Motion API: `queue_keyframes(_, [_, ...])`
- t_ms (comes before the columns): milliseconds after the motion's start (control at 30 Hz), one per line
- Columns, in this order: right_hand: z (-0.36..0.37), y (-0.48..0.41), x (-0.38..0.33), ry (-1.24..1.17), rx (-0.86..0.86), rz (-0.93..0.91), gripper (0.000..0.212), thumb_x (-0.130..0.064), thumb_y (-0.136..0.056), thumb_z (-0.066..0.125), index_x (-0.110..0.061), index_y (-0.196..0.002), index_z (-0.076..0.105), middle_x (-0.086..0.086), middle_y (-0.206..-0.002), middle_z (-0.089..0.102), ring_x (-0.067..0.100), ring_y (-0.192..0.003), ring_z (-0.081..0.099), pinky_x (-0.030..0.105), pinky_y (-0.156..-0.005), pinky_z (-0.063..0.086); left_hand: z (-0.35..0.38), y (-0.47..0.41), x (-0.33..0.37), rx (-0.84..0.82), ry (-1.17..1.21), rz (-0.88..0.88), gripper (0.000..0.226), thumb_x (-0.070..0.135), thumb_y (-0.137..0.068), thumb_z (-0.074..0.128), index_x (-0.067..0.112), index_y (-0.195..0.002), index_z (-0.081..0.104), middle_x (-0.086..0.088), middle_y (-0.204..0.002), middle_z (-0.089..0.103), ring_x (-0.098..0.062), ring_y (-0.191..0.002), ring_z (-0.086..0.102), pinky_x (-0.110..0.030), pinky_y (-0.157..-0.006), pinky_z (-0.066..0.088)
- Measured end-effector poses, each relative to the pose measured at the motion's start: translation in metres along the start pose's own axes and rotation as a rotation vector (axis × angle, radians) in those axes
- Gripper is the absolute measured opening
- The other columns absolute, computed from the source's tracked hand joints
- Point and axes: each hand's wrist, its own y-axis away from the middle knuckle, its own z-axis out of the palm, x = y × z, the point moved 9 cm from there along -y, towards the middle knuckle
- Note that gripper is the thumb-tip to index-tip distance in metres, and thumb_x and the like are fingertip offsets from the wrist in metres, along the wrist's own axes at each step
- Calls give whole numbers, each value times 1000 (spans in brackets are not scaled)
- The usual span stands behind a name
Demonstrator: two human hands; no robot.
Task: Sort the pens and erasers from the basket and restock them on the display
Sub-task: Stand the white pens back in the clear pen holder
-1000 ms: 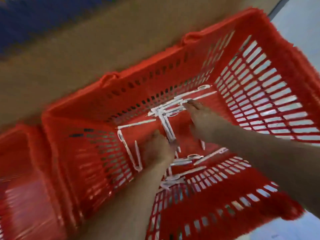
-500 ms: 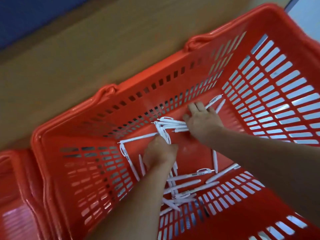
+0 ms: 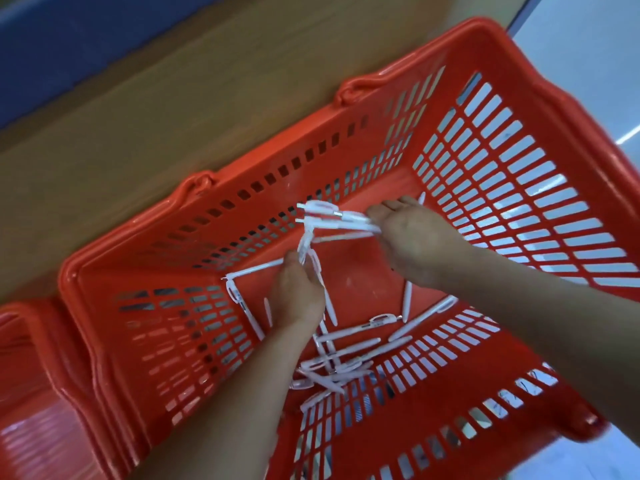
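Since 0.5 s ago, a bundle of white plastic pens [image 3: 339, 220] has been raised off the floor of the red slatted plastic basket [image 3: 277, 157] near its far wall. It holds roughly 4, clasped by the right hand [image 3: 415, 237]. About 2 more are pinched in the left hand [image 3: 298, 292], and at least 10 lie loose towards the near wall. 0 erasers are seen — sorting is judged unfinished.

The basket [image 3: 360, 271] is bright orange-red all over. Its walls are patterned with rows of slots: small dark squares along the far wall, and long bars showing pale grey-white on the right wall. Its floor is plain red with a few whitish scuffs. The pens [image 3: 346, 342] inside it are white, some with a touch of red near the clip. Behind the basket runs a tan wood-grain panel [image 3: 173, 116], and beyond that a blue band [image 3: 69, 36]. Left of the basket is a second red basket [image 3: 27, 375]; right of it the floor [image 3: 588, 64] is pale grey-blue.
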Motion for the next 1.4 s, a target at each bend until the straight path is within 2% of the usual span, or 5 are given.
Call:
queue_keyframes(233, [-80, 49, -25, -404, 239, 130, 22, -32, -92, 42, -13, -86, 51, -3, -69, 50, 29, -68, 55, 37, -56, 39, -28, 60, 46, -187, 464, -54, 34, 39, -79, 63, 17, -58, 49, 5, -46, 40, -20, -45, 40, -36, -53, 34])
queue_keyframes(500, [-146, 142, -27, -1409, 669, 859, 47, -29, -99, 49, -24, -53, 37, -10, -45, 27, 9, -41, 23, 25, -42, 21, -75, 169, 107, -505, 698, -389, 44, 50, -88, 56, 8, -99, 62, -25, -72, 68, -8, -27, 30, -12, -35, 22])
queue_keyframes(767, [-294, 212, -70, -1670, 860, 1043, 39, -37, -100, 42, -18, -66, 41, -3, -48, 38, 10, -42, 39, 16, -36, 27, -209, 229, 192, -499, 618, -322, 25, 25, -87, 66, 10, -68, 60, -10, -59, 66, -6, -27, 33, -12, -35, 23])
queue_keyframes(1067, [-497, 250, -138, -1171, 328, 712, 38, -26, -99, 47, -13, -67, 64, 13, -64, 68, 31, -59, 62, 47, -61, 55, -432, 329, 343, -153, 420, 168, 21, 26, -81, 72, 17, -65, 63, 4, -44, 56, -2, -32, 40, -17, -39, 31])
queue_keyframes(1400, [-646, 258, -301, -1485, -74, 296, 31, -31, -101, 40, -17, -77, 54, -4, -50, 44, 3, -35, 30, 14, -33, 21, -585, 433, 404, -1, 1168, 121, 19, 26, -98, 48, 12, -87, 56, -9, -59, 40, -10, -40, 30, -20, -43, 28])
